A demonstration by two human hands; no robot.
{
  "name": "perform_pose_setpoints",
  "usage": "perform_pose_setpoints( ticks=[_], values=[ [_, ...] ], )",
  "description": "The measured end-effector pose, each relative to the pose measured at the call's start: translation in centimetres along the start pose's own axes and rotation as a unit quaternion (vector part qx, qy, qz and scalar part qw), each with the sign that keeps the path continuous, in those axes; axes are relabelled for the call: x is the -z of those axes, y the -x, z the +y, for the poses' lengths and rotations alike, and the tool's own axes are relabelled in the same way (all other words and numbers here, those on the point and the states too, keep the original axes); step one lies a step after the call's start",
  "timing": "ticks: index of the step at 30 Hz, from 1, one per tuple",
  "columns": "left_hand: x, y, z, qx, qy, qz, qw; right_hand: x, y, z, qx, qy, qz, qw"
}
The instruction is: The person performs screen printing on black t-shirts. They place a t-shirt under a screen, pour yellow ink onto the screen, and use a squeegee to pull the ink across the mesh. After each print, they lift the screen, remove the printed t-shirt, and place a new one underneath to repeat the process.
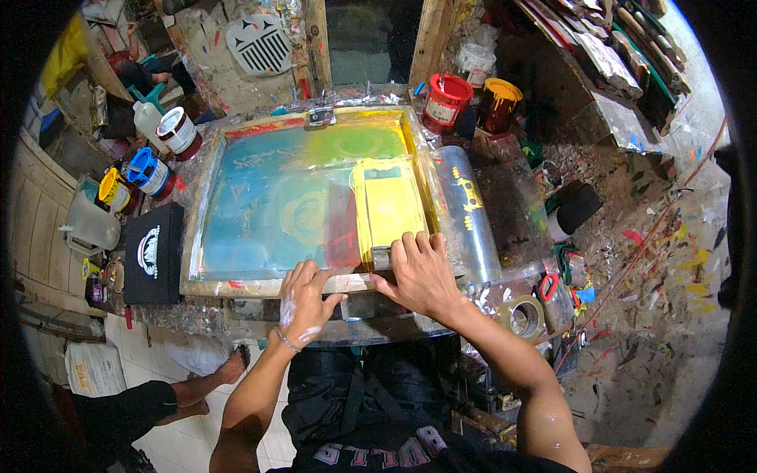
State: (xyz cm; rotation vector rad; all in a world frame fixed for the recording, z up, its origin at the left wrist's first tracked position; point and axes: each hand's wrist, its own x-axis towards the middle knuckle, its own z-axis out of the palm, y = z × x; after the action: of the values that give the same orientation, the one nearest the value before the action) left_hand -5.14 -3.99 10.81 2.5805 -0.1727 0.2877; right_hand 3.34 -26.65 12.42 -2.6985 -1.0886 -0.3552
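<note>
Right hand [422, 272] fingers curl over the squeegee [382, 256] at the near edge of the screen-printing frame [197, 213]; left hand [303, 299] fingers spread flat on the frame's near rail – yellow ink already smeared across the mesh, the pull seemingly near its end – lifting remains

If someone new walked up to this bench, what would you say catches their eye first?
Most likely the large printing screen in the middle of the bench, smeared with teal, green and bright yellow ink. Next, the two hands at its near edge: the right hand on the squeegee, the left hand on the frame. The red pot and yellow pot stand behind the screen to the right.
</note>
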Motion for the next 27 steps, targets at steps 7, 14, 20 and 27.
perform_pose_setpoints(
  ticks=[7, 14, 20, 27],
  values=[
    [0.4, -0.2, 0.2, 0.006, -0.001, 0.003, 1.0, 0.5, -0.1, 0.0, 0.0, 0.0, 0.006, 1.0],
    [0.8, -0.5, 0.3, 0.0, 0.006, 0.01, 1.0, 1.0, -0.1, -0.1, 0.01, 0.01, 0.024, 1.0],
    [1.0, -0.6, 0.3, 0.002, 0.009, 0.007, 1.0, 1.3, -0.2, -0.2, 0.013, 0.017, 0.03, 0.999],
    [1.4, -0.8, 0.5, 0.004, 0.01, 0.002, 1.0, 1.3, -0.3, -0.2, 0.014, 0.02, 0.038, 0.999]
  ],
)
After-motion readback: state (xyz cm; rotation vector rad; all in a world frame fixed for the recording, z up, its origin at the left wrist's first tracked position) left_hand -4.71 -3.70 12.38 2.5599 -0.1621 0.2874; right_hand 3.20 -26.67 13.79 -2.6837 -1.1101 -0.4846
